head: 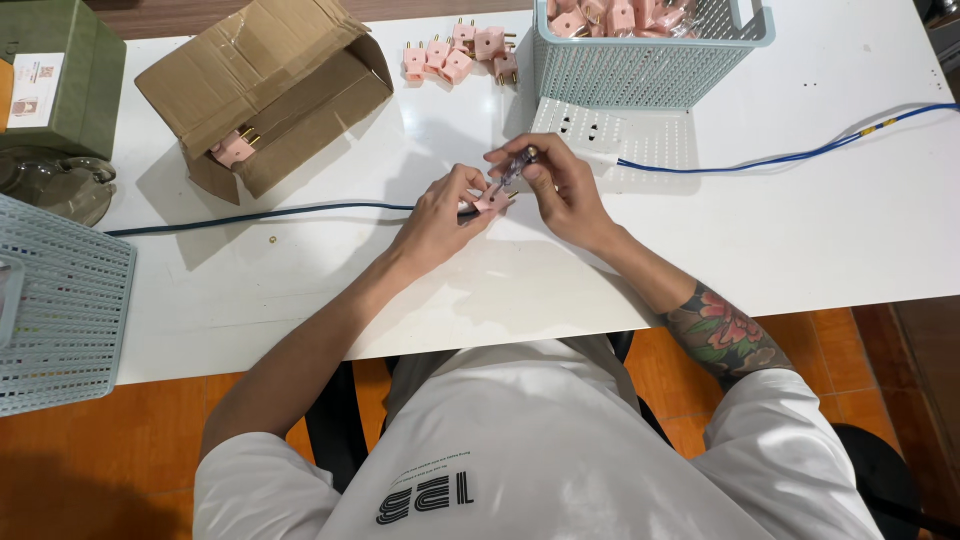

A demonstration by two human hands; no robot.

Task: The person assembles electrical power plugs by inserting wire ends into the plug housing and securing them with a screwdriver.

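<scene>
— Plug point(492, 199) first: where do we have it?

— Pink plug sits at the centre of the white table point(800, 240), pinched between the fingertips of our left hand point(440, 215), which is closed on its body. A brass pin shows at its right end.

— And our right hand point(560, 190)?

— Closed around a small screwdriver point(515, 168) with a clear handle, held slanted, its tip down at the plug. Both hands meet over the plug, touching or nearly so.

— What runs under our hands?

— Blue cable point(260, 214) leaves toward nine o'clock from beneath the left hand; another stretch point(780, 158) goes out toward three o'clock. We cannot tell whether the two are one cable, since the hands hide the join.

— Farther out?

— At twelve o'clock a light blue basket point(640, 70) stands on the table with more pink plugs inside, and its lid or a flat perforated tray point(620, 135) lies just in front of it. At eleven o'clock loose pink plugs point(455, 55) lie in a small cluster. At ten o'clock an open cardboard box point(270, 90) lies on its side with a pink plug at its mouth.

— And the edges?

— At nine o'clock a second light blue basket point(60, 300) overhangs the table edge, with a green box point(60, 75) behind it at ten o'clock.
</scene>
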